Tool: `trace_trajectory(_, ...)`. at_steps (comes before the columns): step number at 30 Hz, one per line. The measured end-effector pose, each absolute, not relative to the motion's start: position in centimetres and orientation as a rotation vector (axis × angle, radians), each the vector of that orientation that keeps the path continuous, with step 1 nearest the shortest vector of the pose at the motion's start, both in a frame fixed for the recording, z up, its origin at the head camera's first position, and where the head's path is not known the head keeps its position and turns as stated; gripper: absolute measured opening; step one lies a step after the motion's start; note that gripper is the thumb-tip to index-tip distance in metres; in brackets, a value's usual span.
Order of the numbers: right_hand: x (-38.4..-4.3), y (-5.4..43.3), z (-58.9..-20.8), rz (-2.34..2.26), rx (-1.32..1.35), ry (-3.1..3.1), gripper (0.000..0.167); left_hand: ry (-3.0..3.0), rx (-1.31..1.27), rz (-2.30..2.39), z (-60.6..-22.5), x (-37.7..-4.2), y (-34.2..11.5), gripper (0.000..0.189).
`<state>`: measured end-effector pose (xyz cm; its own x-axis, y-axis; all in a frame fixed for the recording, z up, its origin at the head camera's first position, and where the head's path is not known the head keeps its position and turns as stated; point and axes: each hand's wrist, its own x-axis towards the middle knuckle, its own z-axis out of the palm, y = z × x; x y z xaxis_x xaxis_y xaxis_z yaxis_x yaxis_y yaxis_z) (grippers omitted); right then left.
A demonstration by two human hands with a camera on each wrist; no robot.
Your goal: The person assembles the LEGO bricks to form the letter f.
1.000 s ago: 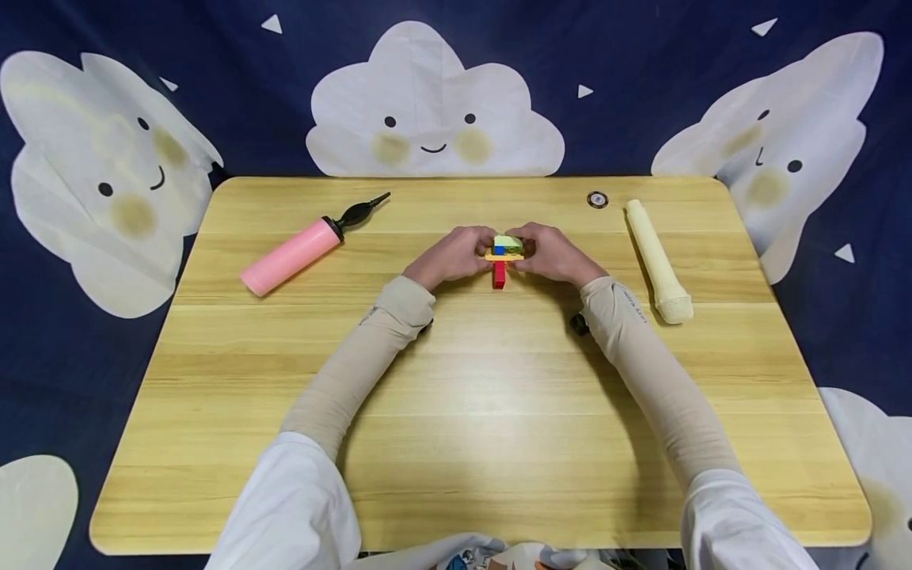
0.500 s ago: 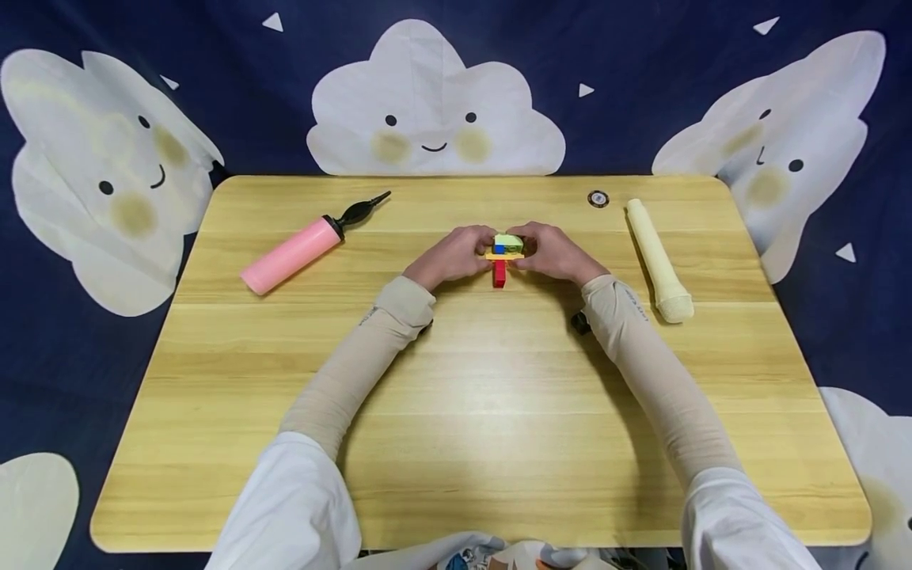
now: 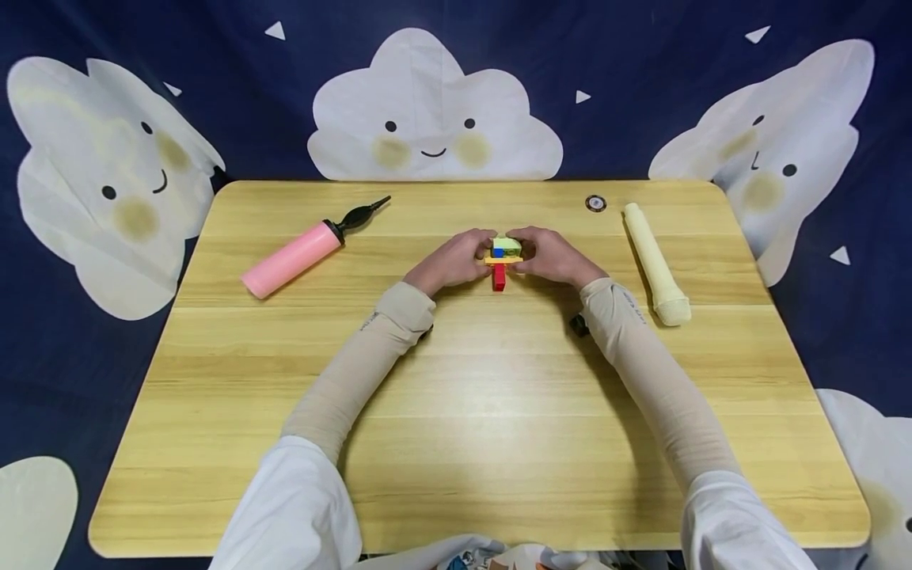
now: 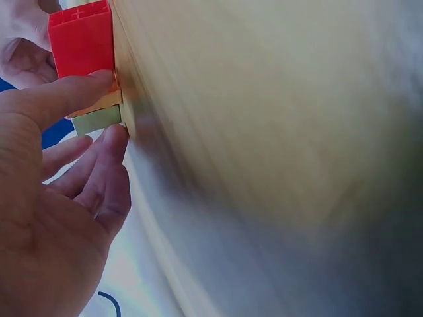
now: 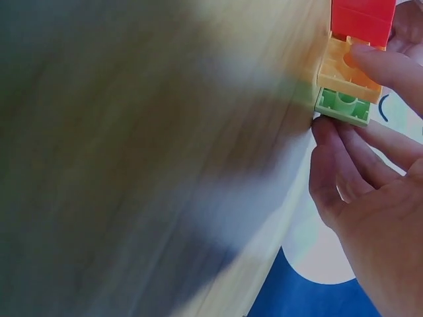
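A small stack of toy building bricks rests at the table's middle, toward the back. Its red brick [image 3: 499, 279] points to the front, with an orange brick [image 3: 503, 260], a blue brick [image 3: 498, 252] and a light green brick [image 3: 507, 244] behind it. From the left side my left hand [image 3: 456, 260] pinches the stack. In the left wrist view its thumb lies against the red brick [image 4: 82, 43] and its fingertips touch the green brick [image 4: 98, 121]. My right hand [image 3: 552, 255] holds the other side, thumb on the orange brick [image 5: 332, 66], fingertips at the green brick [image 5: 330, 111].
A pink hand pump [image 3: 292, 261] with a black nozzle lies left on the wooden table [image 3: 470, 459]. To the right are a cream microphone-shaped object [image 3: 655, 265] and a small round chip [image 3: 595, 203]. A dark blue cloud-patterned curtain [image 3: 613, 47] surrounds the table.
The head view has shifted very slightly. Both hands keep their hold on the brick stack, with no clear movement of fingers or bricks.
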<state>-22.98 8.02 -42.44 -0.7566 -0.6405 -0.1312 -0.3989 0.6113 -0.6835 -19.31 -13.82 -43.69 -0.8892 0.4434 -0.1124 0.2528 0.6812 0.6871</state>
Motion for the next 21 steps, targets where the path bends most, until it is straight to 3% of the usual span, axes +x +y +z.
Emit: trace_trajectory(21,-21.4,10.8,-40.3,-0.819,-0.795,2.568,0.095,2.859,0.549,0.579,-41.8,-17.6,-14.7,0.098)
